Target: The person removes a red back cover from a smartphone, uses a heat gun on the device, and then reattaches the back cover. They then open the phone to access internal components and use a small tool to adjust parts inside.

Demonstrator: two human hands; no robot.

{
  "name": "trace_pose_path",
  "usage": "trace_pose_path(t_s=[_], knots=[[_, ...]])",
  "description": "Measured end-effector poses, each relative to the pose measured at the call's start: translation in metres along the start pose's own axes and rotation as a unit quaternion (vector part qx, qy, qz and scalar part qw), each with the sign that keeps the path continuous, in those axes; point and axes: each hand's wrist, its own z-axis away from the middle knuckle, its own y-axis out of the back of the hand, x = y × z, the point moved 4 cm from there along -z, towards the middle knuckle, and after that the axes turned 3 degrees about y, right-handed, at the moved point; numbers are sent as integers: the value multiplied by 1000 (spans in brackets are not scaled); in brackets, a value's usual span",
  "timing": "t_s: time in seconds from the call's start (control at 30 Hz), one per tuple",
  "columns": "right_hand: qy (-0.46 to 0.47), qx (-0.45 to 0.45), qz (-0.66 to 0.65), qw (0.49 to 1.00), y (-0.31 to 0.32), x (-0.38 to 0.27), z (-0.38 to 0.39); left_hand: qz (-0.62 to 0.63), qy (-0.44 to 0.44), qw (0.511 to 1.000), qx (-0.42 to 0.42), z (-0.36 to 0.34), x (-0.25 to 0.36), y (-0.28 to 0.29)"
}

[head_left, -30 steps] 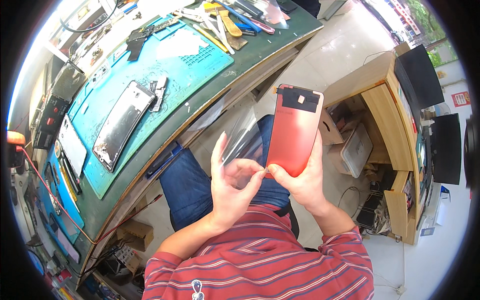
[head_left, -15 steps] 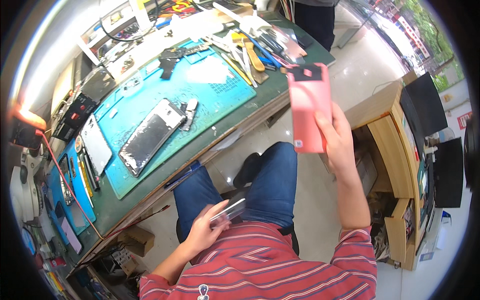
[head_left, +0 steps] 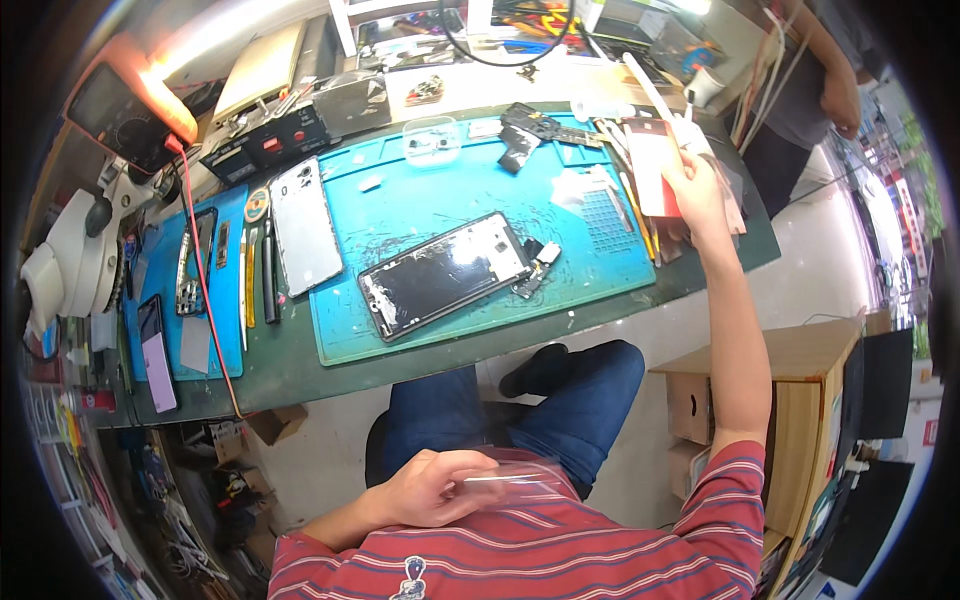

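My right hand (head_left: 698, 200) is stretched to the back right of the bench, closed on a red phone panel (head_left: 655, 150) over a pile of tools. My left hand (head_left: 440, 485) is near my stomach, its fingers closed on a clear thin film (head_left: 510, 478), blurred. In front of me on the blue mat (head_left: 380, 200) lies an opened phone (head_left: 435, 283), tilted diagonally, with small dark parts (head_left: 535, 275) at its right end. Left of these lies a silver phone housing (head_left: 305, 225).
A multimeter (head_left: 115, 120), a black powered device (head_left: 255, 150) and a microscope (head_left: 75, 255) stand at the left. A second mat (head_left: 175, 350) holds phone parts. A wooden cabinet (head_left: 800, 400) is at my right. Another person (head_left: 820, 70) stands beyond the bench's right end.
My hands have separated. My right hand has carried the red panel forward over the bench's tools; my left has lowered the film toward my stomach. The view has turned toward the bench.
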Motion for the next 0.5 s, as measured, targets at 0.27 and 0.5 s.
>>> trace_pose_path(t_s=[0.27,0.5], knots=[[116,50,342,931,-2,-47,26,-78,-99,992,-7,-75,28,10],[278,-383,-111,874,12,-134,153,96,62,991,72,-99,23,7]])
